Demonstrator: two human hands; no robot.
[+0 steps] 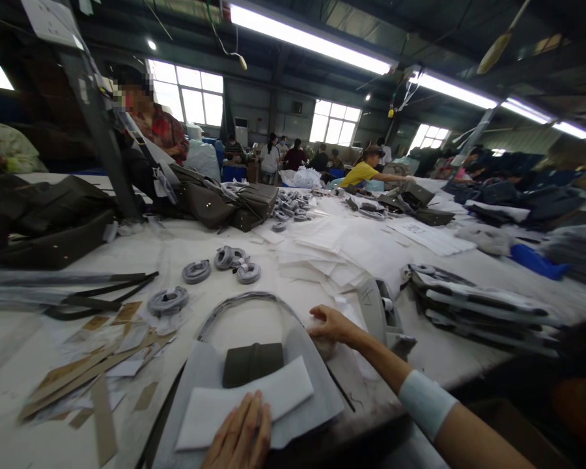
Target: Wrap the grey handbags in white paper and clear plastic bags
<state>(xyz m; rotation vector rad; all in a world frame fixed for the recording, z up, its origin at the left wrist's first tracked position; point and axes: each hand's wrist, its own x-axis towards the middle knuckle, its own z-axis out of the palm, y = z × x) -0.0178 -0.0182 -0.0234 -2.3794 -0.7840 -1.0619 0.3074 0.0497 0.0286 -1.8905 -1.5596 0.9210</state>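
My left hand (241, 430) lies flat, fingers stretched out, on a folded white foam sheet (288, 387). The sheet rests on a handbag wrapped in pale grey sheeting, whose wrapped handle (247, 298) arches away from me. Above the foam shows a dark olive flap (254, 365) of the bag. My right hand (336, 326) hovers at the bag's right side, thumb and fingers apart and slightly curled. Just under it is a pale, blurred, rounded thing (326, 348) I cannot identify; whether the fingers touch it is unclear. A grey tape dispenser (378, 306) stands right of that hand.
Wrapped strap coils (168, 301) and cardboard strips (78, 378) lie to the left. White paper sheets (322, 257) spread beyond the bag. A stack of wrapped dark pieces (478, 309) sits right. Dark bags (224, 195) and a metal post (100, 130) stand farther back; co-workers (364, 172) are beyond.
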